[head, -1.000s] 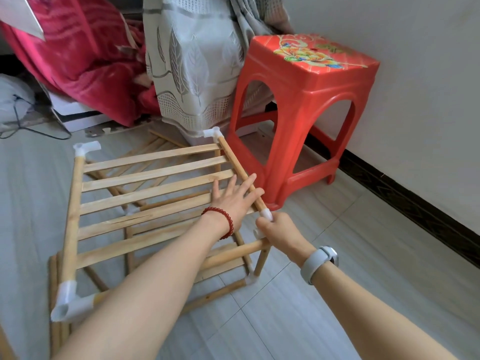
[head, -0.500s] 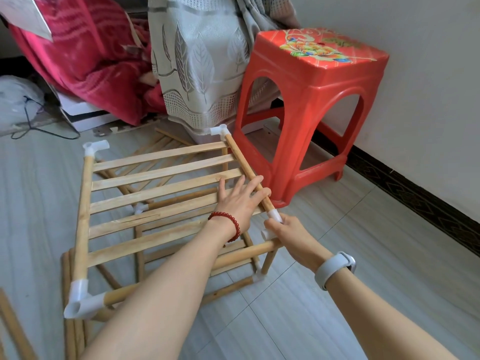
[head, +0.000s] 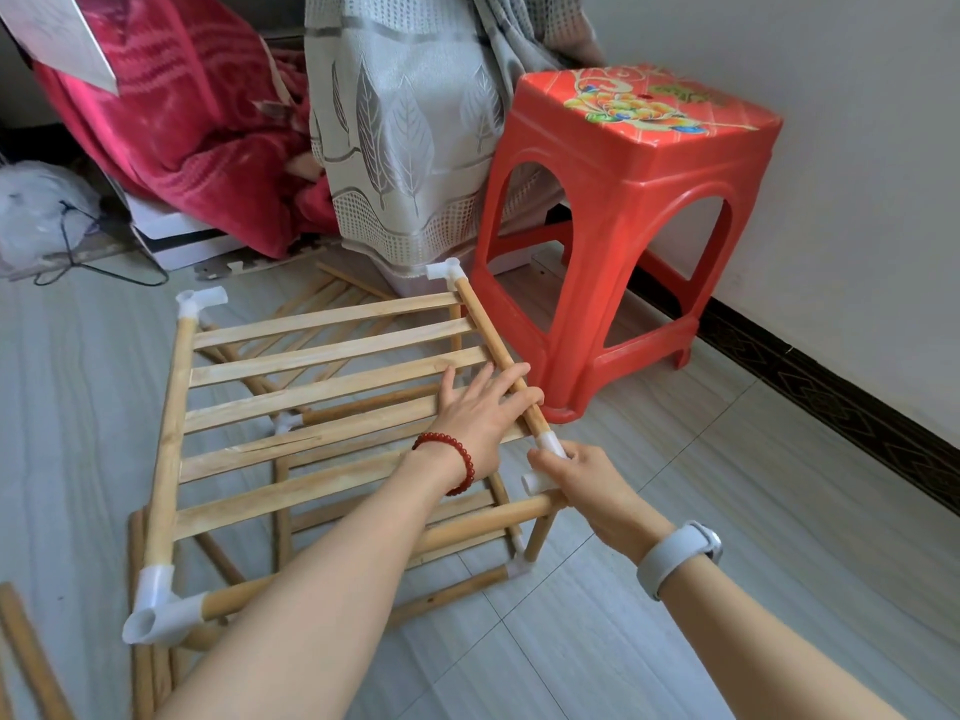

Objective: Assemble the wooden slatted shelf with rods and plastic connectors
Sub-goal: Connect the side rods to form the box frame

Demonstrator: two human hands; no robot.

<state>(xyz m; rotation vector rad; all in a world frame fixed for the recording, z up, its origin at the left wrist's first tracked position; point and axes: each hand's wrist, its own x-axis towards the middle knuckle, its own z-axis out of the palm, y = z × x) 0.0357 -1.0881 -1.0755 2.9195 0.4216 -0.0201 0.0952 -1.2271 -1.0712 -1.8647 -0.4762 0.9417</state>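
floor [head: 675, 589]: grey tiles, everything's sat on it, with a white wall and dark skirting along the right edge
curtain [head: 410, 127]: grey leaf-print, hung at the far edge, with a red blanket [head: 197, 127] piled just left of it
stool [head: 639, 210]: red plastic, flower print on top, parked by the wall just beside the shelf's far right corner
shelf [head: 311, 402]: wooden slatted frame, found mid-floor with its top tier tilted, a lower tier seen underneath
rod [head: 498, 356]: the right side rail, run from the far right connector down to the near right one
loose rods [head: 31, 662]: a few are left lying at the near left edge of the floor, more are seen behind the shelf
left hand [head: 478, 413]: laid flat with fingers spread, pressed on the slats and across the rod; red bead bracelet [head: 452, 462] worn on the wrist
right hand [head: 587, 480]: fingers curled round the near right connector, thumb on top; grey watch [head: 680, 556] worn
connector [head: 545, 462]: white plastic, mostly covered by the grip, at the shelf's near right corner
other connectors [head: 161, 610]: white, fitted at the other three corners
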